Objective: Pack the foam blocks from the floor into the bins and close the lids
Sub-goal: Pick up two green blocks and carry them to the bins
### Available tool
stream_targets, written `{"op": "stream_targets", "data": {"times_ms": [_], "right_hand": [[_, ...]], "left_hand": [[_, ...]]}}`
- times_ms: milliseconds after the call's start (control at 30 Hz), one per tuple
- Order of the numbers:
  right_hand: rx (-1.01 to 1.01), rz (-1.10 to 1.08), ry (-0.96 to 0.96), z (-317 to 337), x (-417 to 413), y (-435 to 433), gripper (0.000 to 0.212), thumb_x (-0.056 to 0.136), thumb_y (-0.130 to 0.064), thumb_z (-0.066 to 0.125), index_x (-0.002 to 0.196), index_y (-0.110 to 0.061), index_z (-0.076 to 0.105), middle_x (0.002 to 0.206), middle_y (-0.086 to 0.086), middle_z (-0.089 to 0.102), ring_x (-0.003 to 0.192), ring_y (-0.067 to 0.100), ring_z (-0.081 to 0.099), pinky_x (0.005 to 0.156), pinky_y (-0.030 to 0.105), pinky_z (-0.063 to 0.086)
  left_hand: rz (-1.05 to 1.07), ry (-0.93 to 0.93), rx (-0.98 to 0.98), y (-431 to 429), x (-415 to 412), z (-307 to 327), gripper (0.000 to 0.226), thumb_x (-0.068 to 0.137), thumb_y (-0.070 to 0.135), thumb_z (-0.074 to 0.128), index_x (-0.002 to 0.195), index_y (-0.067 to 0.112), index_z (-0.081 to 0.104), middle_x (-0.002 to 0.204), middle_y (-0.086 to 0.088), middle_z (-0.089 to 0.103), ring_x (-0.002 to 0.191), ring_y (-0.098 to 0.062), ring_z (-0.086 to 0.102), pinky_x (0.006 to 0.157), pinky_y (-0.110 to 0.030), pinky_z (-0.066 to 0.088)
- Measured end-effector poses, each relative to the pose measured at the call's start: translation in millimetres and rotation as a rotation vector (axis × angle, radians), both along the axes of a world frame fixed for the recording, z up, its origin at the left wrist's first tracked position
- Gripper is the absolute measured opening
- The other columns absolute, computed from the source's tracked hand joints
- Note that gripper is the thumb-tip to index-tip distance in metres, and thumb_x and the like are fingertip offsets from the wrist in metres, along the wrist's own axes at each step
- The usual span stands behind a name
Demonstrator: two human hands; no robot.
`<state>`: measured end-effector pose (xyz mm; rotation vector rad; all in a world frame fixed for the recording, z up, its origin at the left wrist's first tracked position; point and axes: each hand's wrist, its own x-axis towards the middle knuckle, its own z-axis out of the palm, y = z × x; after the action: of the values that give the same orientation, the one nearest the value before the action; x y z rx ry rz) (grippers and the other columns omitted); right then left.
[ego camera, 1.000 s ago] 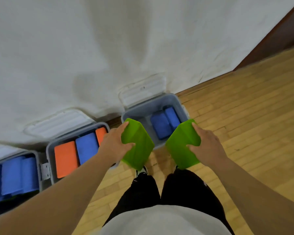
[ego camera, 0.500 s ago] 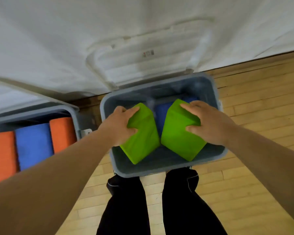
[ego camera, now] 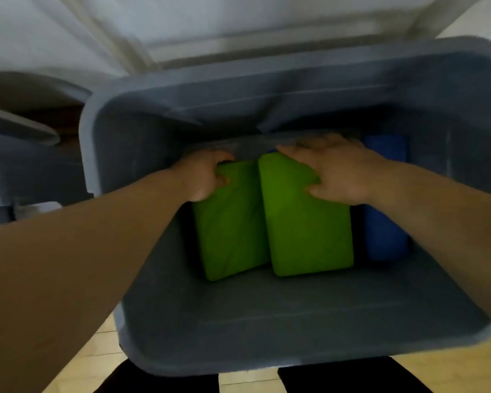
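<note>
A grey bin (ego camera: 267, 344) fills the view, and both my arms reach down into it. My left hand (ego camera: 201, 177) grips the far end of a green foam block (ego camera: 230, 231) low in the bin. Beside it, touching, lies a second green foam block (ego camera: 304, 222), whose far end my right hand (ego camera: 338, 171) grips. A blue foam block (ego camera: 386, 211) lies at the bottom along the right side, partly hidden by my right arm. The bin's white lid (ego camera: 267, 26) stands open behind it.
A second grey bin (ego camera: 26, 165) stands to the left, close to this one. Wooden floor (ego camera: 102, 347) shows in front of the bin, with my dark trouser legs (ego camera: 352, 375) at the bottom edge. A white wall rises behind the bins.
I have leaned in much closer to the bin. Both hands have gone down from rim height to deep inside it, carrying the two green blocks, which now lie side by side.
</note>
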<state>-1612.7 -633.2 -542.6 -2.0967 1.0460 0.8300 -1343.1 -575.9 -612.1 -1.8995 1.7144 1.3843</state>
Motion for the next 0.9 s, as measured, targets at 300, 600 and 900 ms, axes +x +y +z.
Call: {"op": "stream_targets", "data": {"times_ms": [300, 600, 900], "right_hand": [[-0.103, -0.088, 0.072, -0.2, -9.3, 17.2, 0.103, 0.085, -0.057, 0.067, 0.155, -0.053, -0.009, 0.163, 0.003, 0.019, 0.146, 0.032, 0.021, 0.114, 0.054, 0.033], [-0.184, -0.108, 0.035, -0.5, -15.7, 31.8, 0.107, 0.087, -0.053, 0.069, 0.158, -0.043, -0.009, 0.169, 0.012, 0.003, 0.155, 0.035, 0.006, 0.125, 0.051, 0.01], [-0.018, -0.516, 0.098, 189.5, -2.1, 136.9, 0.102, 0.084, -0.064, 0.067, 0.162, -0.033, 0.009, 0.168, 0.009, 0.013, 0.153, 0.032, 0.018, 0.121, 0.05, 0.026]], "left_hand": [[0.156, 0.011, -0.112, 19.6, -10.0, -12.0, 0.062, 0.078, 0.027, 0.086, 0.136, 0.032, 0.062, 0.132, -0.013, 0.047, 0.128, -0.035, 0.043, 0.112, -0.027, 0.032], [0.182, -0.156, -0.114, 54.8, -11.9, -12.1, 0.085, 0.088, 0.04, 0.075, 0.159, 0.035, 0.029, 0.164, -0.017, 0.019, 0.147, -0.042, 0.021, 0.122, -0.039, 0.023], [0.233, -0.039, 0.027, 143.8, -10.7, 250.3, 0.082, 0.094, 0.053, 0.064, 0.16, 0.032, 0.022, 0.16, -0.003, 0.029, 0.147, -0.029, 0.026, 0.12, -0.041, 0.027]]}}
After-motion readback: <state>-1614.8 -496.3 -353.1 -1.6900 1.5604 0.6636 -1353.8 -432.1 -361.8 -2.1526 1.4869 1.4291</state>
